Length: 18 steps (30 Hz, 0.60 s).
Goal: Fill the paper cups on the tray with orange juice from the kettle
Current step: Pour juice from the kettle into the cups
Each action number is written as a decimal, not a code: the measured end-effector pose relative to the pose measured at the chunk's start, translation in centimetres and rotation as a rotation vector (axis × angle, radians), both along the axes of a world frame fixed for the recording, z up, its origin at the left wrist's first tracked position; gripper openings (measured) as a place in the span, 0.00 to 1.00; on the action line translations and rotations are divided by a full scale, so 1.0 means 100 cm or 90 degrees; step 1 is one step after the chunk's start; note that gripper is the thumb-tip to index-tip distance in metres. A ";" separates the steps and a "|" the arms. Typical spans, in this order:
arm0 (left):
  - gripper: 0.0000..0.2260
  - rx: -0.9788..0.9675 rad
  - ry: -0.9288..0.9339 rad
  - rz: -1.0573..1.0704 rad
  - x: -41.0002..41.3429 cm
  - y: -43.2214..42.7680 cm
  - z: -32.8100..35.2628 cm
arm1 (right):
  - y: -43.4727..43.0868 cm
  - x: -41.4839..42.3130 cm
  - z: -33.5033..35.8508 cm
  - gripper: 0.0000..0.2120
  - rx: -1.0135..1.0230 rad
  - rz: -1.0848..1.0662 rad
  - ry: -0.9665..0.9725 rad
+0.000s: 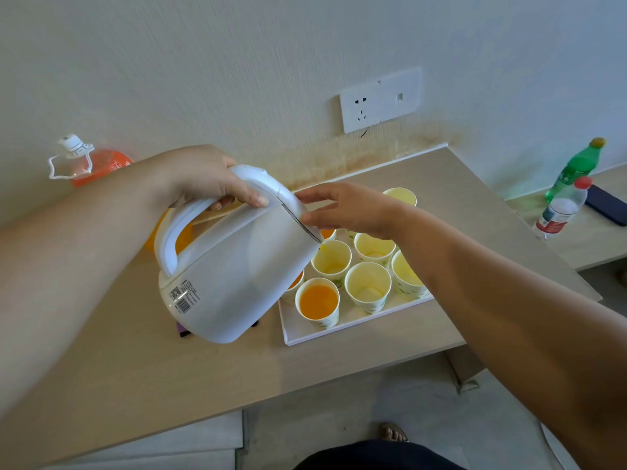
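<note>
The white tray lies on the table, and the nearest paper cup on it is full of orange juice. Above the tray's left edge, the left hand grips the handle of the tilted kettle, whose spout is over a middle cup. The right hand rests straight fingers on the lid.

Kettle hides left cups; label txt too small; L forearm, R forearm cut at edges.
</note>
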<state>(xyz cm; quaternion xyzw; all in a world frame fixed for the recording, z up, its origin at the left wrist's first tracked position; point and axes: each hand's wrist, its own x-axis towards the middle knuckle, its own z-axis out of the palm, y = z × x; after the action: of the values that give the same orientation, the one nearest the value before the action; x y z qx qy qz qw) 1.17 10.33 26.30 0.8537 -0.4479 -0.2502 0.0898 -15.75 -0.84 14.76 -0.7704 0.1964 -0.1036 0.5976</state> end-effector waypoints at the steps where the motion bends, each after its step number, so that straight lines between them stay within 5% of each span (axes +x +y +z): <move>1: 0.17 0.004 -0.001 -0.002 0.000 0.000 0.000 | 0.000 0.000 0.000 0.22 -0.002 0.002 -0.001; 18: 0.15 0.023 -0.057 -0.025 -0.006 0.001 0.009 | -0.001 0.002 -0.004 0.27 0.003 0.020 0.001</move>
<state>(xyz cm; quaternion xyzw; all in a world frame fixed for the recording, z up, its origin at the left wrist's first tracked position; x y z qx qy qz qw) 0.52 10.43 27.17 0.8565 -0.4634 -0.2218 0.0494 -15.54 -0.97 14.33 -0.7720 0.1853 -0.0931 0.6009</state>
